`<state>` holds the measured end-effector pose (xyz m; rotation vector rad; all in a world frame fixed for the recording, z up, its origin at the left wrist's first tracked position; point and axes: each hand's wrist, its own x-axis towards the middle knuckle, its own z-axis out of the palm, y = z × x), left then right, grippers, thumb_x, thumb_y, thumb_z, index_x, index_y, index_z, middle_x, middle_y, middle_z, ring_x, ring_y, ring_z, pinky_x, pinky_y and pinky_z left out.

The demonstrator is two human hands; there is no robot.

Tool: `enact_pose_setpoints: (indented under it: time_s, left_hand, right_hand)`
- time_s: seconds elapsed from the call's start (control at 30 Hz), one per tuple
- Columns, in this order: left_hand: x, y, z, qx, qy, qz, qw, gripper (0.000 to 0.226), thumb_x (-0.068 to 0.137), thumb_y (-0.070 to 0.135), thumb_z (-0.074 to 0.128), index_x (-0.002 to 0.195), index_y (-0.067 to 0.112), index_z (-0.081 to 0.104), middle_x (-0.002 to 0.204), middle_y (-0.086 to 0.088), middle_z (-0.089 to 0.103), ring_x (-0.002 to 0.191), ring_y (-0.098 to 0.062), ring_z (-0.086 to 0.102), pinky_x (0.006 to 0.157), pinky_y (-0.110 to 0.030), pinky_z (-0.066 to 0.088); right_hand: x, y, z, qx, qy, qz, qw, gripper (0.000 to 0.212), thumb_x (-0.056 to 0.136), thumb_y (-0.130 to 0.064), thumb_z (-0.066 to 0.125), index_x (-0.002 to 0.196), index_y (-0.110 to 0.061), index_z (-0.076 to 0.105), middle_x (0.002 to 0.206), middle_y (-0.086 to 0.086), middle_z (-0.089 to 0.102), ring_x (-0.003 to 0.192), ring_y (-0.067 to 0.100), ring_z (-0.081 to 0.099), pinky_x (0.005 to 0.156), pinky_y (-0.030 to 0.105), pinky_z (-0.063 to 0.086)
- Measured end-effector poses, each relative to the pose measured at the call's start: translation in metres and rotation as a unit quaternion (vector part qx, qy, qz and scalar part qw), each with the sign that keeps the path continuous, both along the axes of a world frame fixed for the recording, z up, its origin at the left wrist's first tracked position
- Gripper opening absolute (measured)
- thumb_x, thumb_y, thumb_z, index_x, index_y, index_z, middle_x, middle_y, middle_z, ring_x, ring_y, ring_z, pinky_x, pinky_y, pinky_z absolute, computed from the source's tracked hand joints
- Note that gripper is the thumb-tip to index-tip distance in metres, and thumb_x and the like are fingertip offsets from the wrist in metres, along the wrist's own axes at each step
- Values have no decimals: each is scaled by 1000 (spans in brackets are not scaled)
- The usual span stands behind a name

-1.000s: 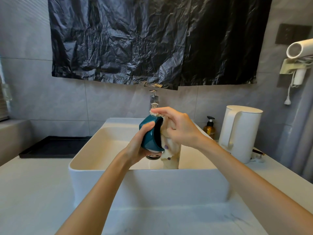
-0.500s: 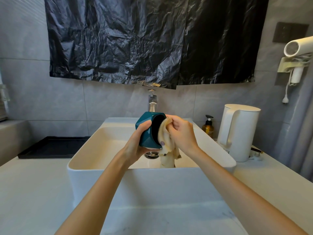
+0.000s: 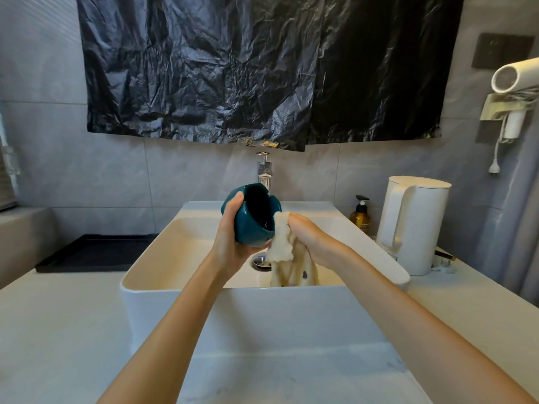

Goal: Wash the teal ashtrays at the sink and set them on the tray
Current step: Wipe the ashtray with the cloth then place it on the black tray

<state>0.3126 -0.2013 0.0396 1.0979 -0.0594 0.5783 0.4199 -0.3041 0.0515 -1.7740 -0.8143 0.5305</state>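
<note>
At the left middle of the frame the dark tray (image 3: 96,252) lies on the counter (image 3: 58,330) beside the sink (image 3: 175,290), and no teal piece shows on it. In the centre, above the basin, the left hand (image 3: 230,246) holds the teal ashtray (image 3: 253,220). Its fingers are curled round the body and the thumb lies on the upper left rim. Compared with a second ago, the opening is now turned toward the camera and its dark inside is bare. The cloth (image 3: 283,243) is no longer pushed into it and only touches the lower right rim. Just to the right, the right hand (image 3: 312,237) sits lower than before, its fingers clamped on a bunch of the cloth, while the rest hangs into the basin. I judge that the wiping of the inside is finished. What remains is perhaps a rinse, then the carry to the tray at the left.
</note>
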Motion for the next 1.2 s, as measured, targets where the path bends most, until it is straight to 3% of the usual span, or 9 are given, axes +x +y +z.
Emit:
enact_pose_setpoints:
  time_s: [0.07,0.17,0.3,0.4,0.53,0.73,0.83,0.97,1.2]
  left_hand:
    - [0,-2,0,11,-3,-8,1000,40,92,48,42,111,20,64,107,-7,68,97,-21,65,84,-42,53]
    - [-1,-1,0,28,-4,-5,1000,42,92,46,43,118,19,60,107,-7,67,99,-20,65,80,-37,54]
    - [0,-3,-1,62,23,-5,998,43,90,47,47,122,21,56,110,-6,68,101,-20,66,83,-38,54]
    - [3,-1,-3,96,51,13,994,55,81,51,54,127,23,52,118,-9,65,108,-23,64,90,-44,52]
    - [8,4,-6,153,85,68,982,71,70,56,65,135,32,46,126,-5,60,114,-27,60,95,-49,50]
    - [18,-5,-11,272,85,221,933,69,79,29,74,138,32,39,122,3,57,101,-16,64,81,-34,58]
    - [27,-18,-10,322,73,321,888,52,79,27,74,125,26,48,110,6,61,93,-12,63,75,-22,55]
    - [36,-26,-8,384,74,390,834,29,82,23,71,105,21,53,87,8,64,77,-9,59,59,-11,43]
    - [35,-11,-8,462,73,434,770,35,75,1,68,102,17,53,90,0,65,77,-22,57,61,-28,48]
  right_hand:
    - [1,2,5,-19,34,24,999,29,89,-39,41,94,-12,50,84,10,47,82,27,48,74,33,40]
    - [6,2,10,-56,95,88,990,48,89,-41,46,109,1,57,86,13,55,82,28,53,76,33,46]
    - [-3,5,14,-34,85,66,994,24,99,-30,43,100,-10,56,84,11,62,75,21,60,73,29,51]
    - [-2,10,8,17,63,14,998,21,99,-29,43,102,-15,58,101,16,66,93,27,64,88,36,51]
    - [13,2,6,30,-134,-107,985,12,96,-21,43,103,-20,52,98,4,61,99,23,58,88,37,49]
    - [16,-24,6,30,-461,-235,855,36,100,-15,35,135,-24,33,95,11,66,81,27,61,67,40,55]
    - [15,-24,-5,62,-522,-232,818,44,99,-14,42,141,-20,31,108,12,66,88,30,63,70,40,54]
    - [12,-23,-20,101,-508,-195,833,51,95,-10,48,142,-21,30,116,11,62,90,28,62,74,41,56]
    - [14,-33,-19,102,-372,-50,921,60,95,-5,43,139,-36,17,133,1,34,113,12,45,92,24,44]
